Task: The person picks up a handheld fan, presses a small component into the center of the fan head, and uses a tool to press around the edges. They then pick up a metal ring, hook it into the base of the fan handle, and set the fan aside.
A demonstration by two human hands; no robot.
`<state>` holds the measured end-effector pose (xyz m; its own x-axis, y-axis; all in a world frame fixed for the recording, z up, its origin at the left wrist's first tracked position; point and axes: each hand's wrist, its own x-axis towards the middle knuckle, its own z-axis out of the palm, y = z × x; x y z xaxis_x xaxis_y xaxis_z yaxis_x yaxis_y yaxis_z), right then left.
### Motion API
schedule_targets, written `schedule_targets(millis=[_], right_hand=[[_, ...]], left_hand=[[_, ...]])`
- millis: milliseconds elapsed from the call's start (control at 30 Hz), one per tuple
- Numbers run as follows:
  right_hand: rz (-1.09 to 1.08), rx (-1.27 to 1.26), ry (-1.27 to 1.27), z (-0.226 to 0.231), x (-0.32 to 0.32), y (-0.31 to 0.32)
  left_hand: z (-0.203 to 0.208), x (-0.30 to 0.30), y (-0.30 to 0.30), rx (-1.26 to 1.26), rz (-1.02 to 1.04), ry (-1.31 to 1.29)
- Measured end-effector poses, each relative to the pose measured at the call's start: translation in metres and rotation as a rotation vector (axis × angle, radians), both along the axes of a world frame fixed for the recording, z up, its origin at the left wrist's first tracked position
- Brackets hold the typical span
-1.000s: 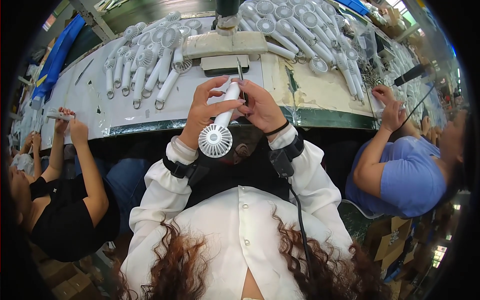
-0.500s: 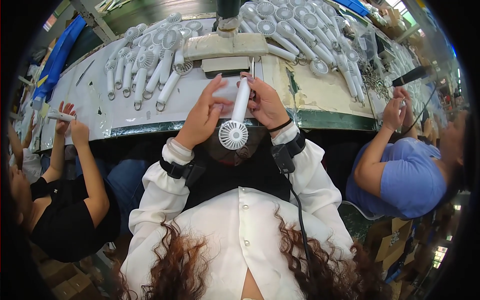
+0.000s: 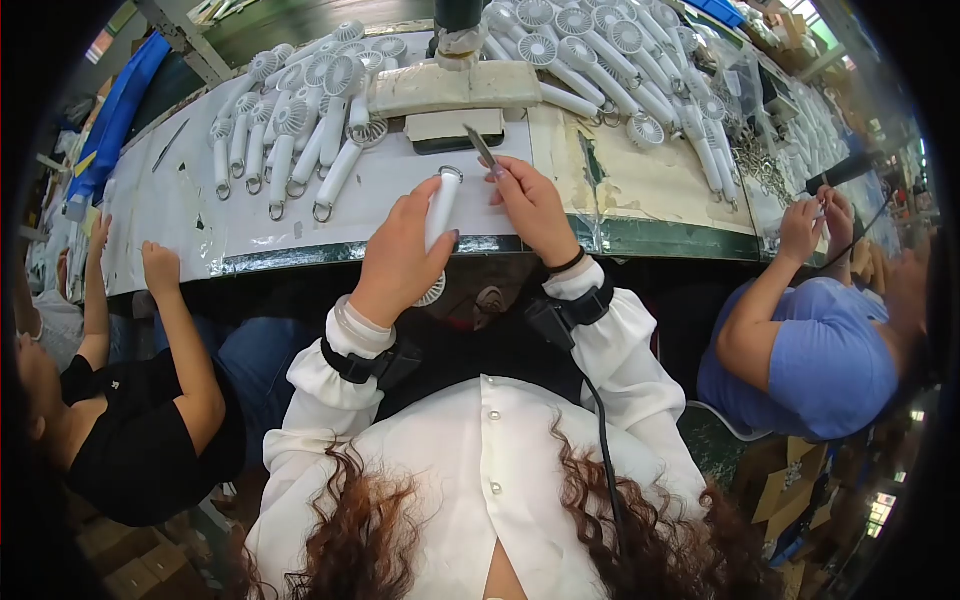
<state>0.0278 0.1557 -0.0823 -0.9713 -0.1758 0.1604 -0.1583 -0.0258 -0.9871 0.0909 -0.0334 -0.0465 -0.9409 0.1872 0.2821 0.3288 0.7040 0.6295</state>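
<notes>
My left hand [image 3: 400, 252] is wrapped round the handle of a white handheld fan [image 3: 440, 212]. The handle's end, with a metal ring [image 3: 452, 173], points up toward the table, while the fan head [image 3: 432, 290] shows partly below my fingers. To its right, my right hand [image 3: 532, 208] grips a slim pointed metal tool [image 3: 480, 147], perhaps tweezers, with its tip up and to the left. The tool is apart from the fan. Beyond my hands lies a pale block in a dark tray [image 3: 455, 130].
White handheld fans are heaped at the back left [image 3: 290, 120] and back right [image 3: 620, 60]. A padded bar [image 3: 455, 88] on a post stands ahead. Another slim tool [image 3: 170, 145] lies at left. People work on both sides; metal rings [image 3: 765, 165] lie at right.
The fan has shifted left, now wrapped in my left hand, which was open beside it before. My right hand has let go of the fan and tilted the metal tool leftward.
</notes>
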Motion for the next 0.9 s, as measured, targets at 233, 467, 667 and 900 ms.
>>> schedule_targets(millis=[233,467,667,900], right_hand=[[-0.189,0.591,0.506,0.007,0.014,0.014],[-0.17,0.696,0.529,0.013,0.03,0.015],[-0.133,0.722,0.609,0.008,0.047,0.008],[-0.13,0.718,0.674,0.002,0.05,0.006]], left_hand=[[0.012,-0.001,-0.005,-0.334,0.088,0.023],[0.012,0.004,-0.007,-0.361,0.096,-0.005],[0.01,0.019,-0.013,-0.279,0.103,-0.019],[0.01,0.027,-0.015,-0.278,0.13,-0.089]])
